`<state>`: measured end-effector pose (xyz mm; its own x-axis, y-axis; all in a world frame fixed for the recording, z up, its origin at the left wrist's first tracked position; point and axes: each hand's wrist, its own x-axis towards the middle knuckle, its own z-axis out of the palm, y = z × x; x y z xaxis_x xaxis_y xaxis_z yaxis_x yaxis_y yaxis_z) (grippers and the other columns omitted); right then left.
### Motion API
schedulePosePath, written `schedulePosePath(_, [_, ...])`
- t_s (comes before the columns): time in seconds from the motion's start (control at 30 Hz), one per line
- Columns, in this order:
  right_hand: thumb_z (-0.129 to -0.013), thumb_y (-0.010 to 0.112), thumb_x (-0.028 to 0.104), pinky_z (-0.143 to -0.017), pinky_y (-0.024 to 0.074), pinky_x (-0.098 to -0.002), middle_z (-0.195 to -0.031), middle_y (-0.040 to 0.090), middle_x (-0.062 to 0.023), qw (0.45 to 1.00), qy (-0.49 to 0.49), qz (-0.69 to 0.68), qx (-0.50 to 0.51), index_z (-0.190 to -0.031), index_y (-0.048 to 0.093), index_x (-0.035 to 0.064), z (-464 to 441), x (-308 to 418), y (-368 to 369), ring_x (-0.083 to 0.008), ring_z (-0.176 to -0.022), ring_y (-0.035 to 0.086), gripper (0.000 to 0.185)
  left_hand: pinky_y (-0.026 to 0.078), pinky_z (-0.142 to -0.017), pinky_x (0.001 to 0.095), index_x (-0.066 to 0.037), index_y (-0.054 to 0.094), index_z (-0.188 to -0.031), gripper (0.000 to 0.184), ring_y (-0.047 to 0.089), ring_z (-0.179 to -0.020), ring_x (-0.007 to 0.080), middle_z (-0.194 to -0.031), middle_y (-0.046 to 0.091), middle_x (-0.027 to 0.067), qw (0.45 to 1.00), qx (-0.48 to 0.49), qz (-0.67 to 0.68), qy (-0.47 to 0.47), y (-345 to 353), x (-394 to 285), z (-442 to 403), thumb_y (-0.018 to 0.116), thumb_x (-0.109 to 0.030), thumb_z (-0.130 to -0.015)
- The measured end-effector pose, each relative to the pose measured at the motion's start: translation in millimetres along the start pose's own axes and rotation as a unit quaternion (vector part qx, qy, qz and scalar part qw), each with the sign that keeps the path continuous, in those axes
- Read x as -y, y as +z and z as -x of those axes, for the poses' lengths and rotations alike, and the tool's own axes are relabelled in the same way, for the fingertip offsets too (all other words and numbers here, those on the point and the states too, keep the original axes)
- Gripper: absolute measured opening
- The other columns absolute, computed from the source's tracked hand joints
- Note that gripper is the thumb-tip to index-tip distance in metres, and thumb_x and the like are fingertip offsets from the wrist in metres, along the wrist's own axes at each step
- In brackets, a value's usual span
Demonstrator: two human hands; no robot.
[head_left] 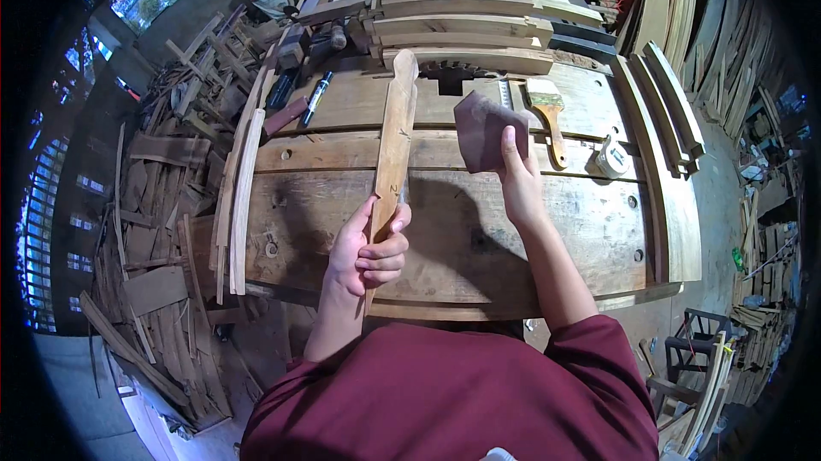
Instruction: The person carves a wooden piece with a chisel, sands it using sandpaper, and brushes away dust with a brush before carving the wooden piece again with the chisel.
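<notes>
Left hand [372, 247] wrapped around a long, flat wooden piece [396, 136] with a rounded tip, held above a scuffed wooden tabletop [479, 264]; right hand [520, 177] pinching creased brown sandpaper [484, 132] beside it. Beyond lie a bristle brush [546, 102], a marker [317, 99] and stacked boards [462, 26]. A dark handwritten "2" marks the wooden piece.

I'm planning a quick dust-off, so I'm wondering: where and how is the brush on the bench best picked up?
Grip the brush by its handle, probably from the near side: the handle points back toward the person, with the bristles at the far end. The right hand is nearer but holds a brown sheet, which likely needs setting down first.
</notes>
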<state>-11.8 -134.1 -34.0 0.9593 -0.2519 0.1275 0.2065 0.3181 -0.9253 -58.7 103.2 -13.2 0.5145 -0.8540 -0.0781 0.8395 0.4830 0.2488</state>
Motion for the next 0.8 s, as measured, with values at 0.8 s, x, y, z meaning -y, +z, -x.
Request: schedulePosePath(0.8, [-0.097,0.041,0.037,-0.087,0.0466,-0.0327,-0.111,0.060,-0.0064,0.968,0.169,-0.149,0.110,-0.119,0.050,0.0054,2,6,-2,-0.0162,-0.100,0.059,0.039,0.030,-0.039,0.0177,-0.012,0.042,-0.114,0.031,0.029,-0.042,0.0009,-0.070,0.042,-0.0019,0.937,-0.216,-0.262,0.085,7,34,-9,0.034,-0.038,-0.100])
